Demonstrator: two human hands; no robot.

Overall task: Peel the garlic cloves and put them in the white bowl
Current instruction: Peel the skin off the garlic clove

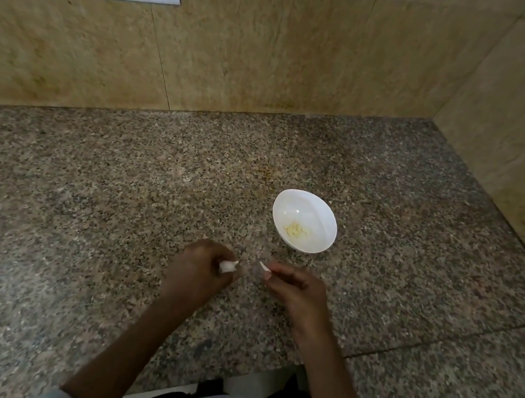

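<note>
1. The tabletop (pixel 114 202) carries the white bowl (pixel 304 221), set near both hands for easy drops; peeled garlic (pixel 296 230) lies inside.
2. The left hand (pixel 199 270) grips an unpeeled garlic piece (pixel 229 265).
3. The right hand (pixel 294 289) pinches a torn-off skin sliver (pixel 265 266), apart from it.

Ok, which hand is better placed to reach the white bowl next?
Probably the right hand: it sits closer to the white bowl, which stands just ahead of it, and it pinches only a small white piece. The left hand grips the garlic, farther from the bowl.
</note>
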